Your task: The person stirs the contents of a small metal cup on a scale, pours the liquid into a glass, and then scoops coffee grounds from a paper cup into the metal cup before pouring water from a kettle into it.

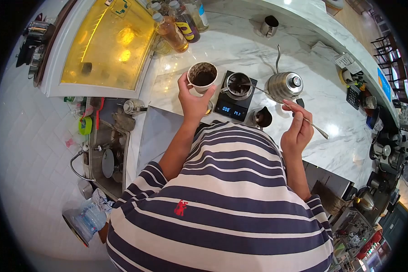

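Observation:
My left hand (194,103) is wrapped round a white cup (202,89), tilted so that its dark brown powder shows; brown residue clings to its inner wall. A long thin metal spoon (320,131) is pinched in my right hand (299,124), and its far end dips into a metal cup (238,96) with dark contents. That cup stands on a black digital scale (231,110) with lit blue digits. Just right of the scale is a small dark-mouthed pitcher (261,118). A steel gooseneck kettle (283,85) stands beyond the spoon.
Several bottles (172,34) stand at the back left beside a yellow-lit cabinet (109,45). A metal mug (269,27) is at the back of the marble counter (331,106). A sink (118,181) with dishes lies to the left. A calculator (353,97) rests at right.

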`<state>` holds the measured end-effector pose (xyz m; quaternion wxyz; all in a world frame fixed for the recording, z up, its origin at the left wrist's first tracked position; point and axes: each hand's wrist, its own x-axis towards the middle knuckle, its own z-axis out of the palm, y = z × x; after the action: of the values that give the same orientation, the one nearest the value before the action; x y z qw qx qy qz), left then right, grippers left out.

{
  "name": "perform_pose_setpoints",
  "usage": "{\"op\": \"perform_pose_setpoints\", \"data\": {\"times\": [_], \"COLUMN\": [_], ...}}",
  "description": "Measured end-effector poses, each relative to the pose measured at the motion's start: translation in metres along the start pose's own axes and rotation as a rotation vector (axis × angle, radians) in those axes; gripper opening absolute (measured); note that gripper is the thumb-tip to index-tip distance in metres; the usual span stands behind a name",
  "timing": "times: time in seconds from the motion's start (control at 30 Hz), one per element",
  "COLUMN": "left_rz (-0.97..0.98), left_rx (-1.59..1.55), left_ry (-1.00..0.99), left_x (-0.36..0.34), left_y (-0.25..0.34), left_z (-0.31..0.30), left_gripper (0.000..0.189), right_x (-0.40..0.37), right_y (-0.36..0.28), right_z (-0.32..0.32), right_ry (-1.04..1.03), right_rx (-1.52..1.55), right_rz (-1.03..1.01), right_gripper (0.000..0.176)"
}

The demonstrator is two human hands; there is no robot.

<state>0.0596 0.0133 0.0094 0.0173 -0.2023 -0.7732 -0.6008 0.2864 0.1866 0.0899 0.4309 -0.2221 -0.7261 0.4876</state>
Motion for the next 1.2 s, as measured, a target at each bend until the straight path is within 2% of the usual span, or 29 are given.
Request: {"op": "perform_pose_setpoints", "data": {"times": [0.13,0.23,0.27,0.37,0.53,0.7,1.2], "left_rz": [0.04,0.067,0.063,0.115,0.252,0.332,0.363], "left_rx": [0.02,-0.034,-0.035,-0.026,-0.05,-0.074,-0.025], "left_ry": [-0.02,-0.078,-0.114,-0.184,-0.261,-0.318,-0.344], "left_x": [0.006,0.008,0.005,0.001,0.0,0.001,-0.002], "left_y": [0.008,0.02,0.027,0.032,0.045,0.059,0.062], "left_z": [-0.002,0.0,0.001,0.008,0.019,0.021,0.025], "left_gripper": [0.08,0.08,0.081,0.083,0.084,0.088,0.088], "right_x": [0.003,0.006,0.009,0.013,0.015,0.016,0.016], "right_y": [-0.005,-0.014,-0.021,-0.045,-0.051,-0.051,-0.041], "right_z": [-0.006,-0.008,-0.012,-0.016,-0.005,0.006,0.005], "right_ry": [0.025,0.142,0.143,0.142,-0.014,-0.061,-0.089], "right_rx": [-0.062,0.094,0.056,0.249,0.199,0.166,0.125], "right_rz": [-0.043,-0.117,-0.135,-0.236,-0.319,-0.347,-0.331], "right_gripper": [0.028,0.027,0.028,0.031,0.027,0.021,0.014]}}
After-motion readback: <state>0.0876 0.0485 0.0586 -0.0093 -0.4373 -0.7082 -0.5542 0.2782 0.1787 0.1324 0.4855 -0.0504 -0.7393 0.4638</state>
